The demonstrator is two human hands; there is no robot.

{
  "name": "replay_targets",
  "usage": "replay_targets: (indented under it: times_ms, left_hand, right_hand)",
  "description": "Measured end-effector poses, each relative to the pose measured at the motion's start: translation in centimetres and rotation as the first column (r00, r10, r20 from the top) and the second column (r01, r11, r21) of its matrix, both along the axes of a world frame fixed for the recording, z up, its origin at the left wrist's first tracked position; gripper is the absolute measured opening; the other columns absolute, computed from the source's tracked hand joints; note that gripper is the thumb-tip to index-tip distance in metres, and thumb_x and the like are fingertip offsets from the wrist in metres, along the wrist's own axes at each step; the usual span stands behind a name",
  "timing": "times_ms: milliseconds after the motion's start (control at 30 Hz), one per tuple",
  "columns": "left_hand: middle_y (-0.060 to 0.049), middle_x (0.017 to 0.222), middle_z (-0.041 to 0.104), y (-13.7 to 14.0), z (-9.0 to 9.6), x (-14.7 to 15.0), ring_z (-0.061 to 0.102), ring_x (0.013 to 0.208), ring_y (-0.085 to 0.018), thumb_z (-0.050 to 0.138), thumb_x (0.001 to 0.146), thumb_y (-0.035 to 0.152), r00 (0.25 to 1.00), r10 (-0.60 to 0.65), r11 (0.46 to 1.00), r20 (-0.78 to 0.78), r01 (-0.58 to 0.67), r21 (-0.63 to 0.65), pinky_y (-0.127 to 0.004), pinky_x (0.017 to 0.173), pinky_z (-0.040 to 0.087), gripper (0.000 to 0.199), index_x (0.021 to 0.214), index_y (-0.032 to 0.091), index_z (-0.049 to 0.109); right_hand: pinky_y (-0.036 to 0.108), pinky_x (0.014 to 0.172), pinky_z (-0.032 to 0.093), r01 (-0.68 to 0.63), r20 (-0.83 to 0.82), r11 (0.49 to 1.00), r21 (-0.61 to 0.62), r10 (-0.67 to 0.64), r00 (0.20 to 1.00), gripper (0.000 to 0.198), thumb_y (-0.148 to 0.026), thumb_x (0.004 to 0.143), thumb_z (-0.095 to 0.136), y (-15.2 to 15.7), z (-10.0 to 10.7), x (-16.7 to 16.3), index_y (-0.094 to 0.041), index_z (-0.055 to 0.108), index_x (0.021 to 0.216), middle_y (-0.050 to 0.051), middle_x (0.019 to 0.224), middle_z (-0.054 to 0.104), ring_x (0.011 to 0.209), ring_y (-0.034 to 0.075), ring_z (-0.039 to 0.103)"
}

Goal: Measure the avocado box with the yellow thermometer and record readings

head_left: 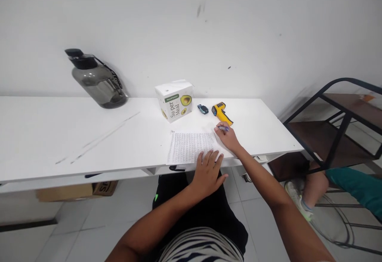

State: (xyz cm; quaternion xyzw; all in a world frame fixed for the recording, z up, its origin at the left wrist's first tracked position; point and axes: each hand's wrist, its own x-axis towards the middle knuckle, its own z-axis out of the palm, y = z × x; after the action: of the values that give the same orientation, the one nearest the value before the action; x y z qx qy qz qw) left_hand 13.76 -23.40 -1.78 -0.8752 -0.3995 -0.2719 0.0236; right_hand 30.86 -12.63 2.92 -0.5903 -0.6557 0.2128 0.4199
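A sheet of paper [191,146] covered in rows of handwriting lies at the front edge of the white table. My left hand [209,170] rests with spread fingers on its lower right part, the palm hanging over the table edge. My right hand [227,136] is closed around a blue pen [223,128] at the paper's upper right; whether the tip touches the sheet is hidden. Just beyond that hand lies a yellow infrared thermometer [222,114]. Left of it sits a small dark object [203,109], perhaps a watch.
A white Su-per Meal box [174,102] stands behind the paper. Farther left a large grey water bottle [98,83] leans in view. On the right are a dark metal shelf [337,134] and another person's leg [316,182]. A cardboard box [68,191] sits below the table [59,134].
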Motion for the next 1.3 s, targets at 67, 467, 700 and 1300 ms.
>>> replay_targets:
  times_ms: [67, 467, 700, 1300]
  left_hand:
    - [-0.018, 0.150, 0.062, 0.4, -0.8, 0.1, 0.057, 0.140, -0.037, 0.058, 0.096, 0.051, 0.997, 0.067, 0.997, -0.030, -0.068, -0.026, -0.062, 0.119, 0.041, 0.063, 0.151, 0.021, 0.055]
    - [-0.014, 0.153, 0.061, 1.1, -2.4, 0.0, 0.057, 0.142, -0.032, 0.051, 0.101, 0.045, 0.989, 0.106, 0.992, -0.099, -0.113, -0.061, -0.052, 0.121, 0.043, 0.060, 0.154, 0.019, 0.053]
    - [-0.013, 0.152, 0.062, 1.1, -2.3, 0.0, 0.057, 0.141, -0.032, 0.050, 0.101, 0.046, 0.992, 0.102, 0.991, -0.080, -0.108, -0.075, -0.052, 0.120, 0.043, 0.058, 0.153, 0.021, 0.055]
    - [-0.012, 0.152, 0.063, 0.9, -2.7, 0.0, 0.056, 0.140, -0.029, 0.046, 0.104, 0.048, 0.979, 0.137, 0.989, -0.152, -0.128, 0.070, -0.047, 0.121, 0.038, 0.059, 0.153, 0.016, 0.054]
  right_hand:
    - [0.033, 0.072, 0.049, -0.069, -0.098, 0.998, -0.013, 0.067, 0.993, 0.041, -0.062, 0.094, 0.050, -0.5, -0.6, 0.2, -0.023, 0.062, 0.092, -0.001, 0.075, 0.063, 0.072, 0.019, 0.060]
    - [0.035, 0.070, 0.048, -0.107, -0.126, 0.983, -0.149, 0.089, 0.988, 0.045, -0.059, 0.089, 0.054, -1.3, -0.3, -0.1, -0.025, 0.053, 0.060, 0.000, 0.061, 0.060, 0.068, 0.020, 0.059]
    - [0.035, 0.071, 0.048, -0.154, -0.122, 0.969, -0.194, 0.132, 0.984, 0.040, -0.055, 0.086, 0.055, -1.3, -0.4, -0.1, -0.025, 0.052, 0.059, 0.001, 0.064, 0.061, 0.070, 0.021, 0.059]
    - [0.033, 0.066, 0.044, -0.117, -0.100, 0.977, -0.179, 0.101, 0.990, 0.039, -0.052, 0.085, 0.056, -0.8, -1.0, 0.1, -0.025, 0.046, 0.058, 0.000, 0.060, 0.056, 0.067, 0.020, 0.057]
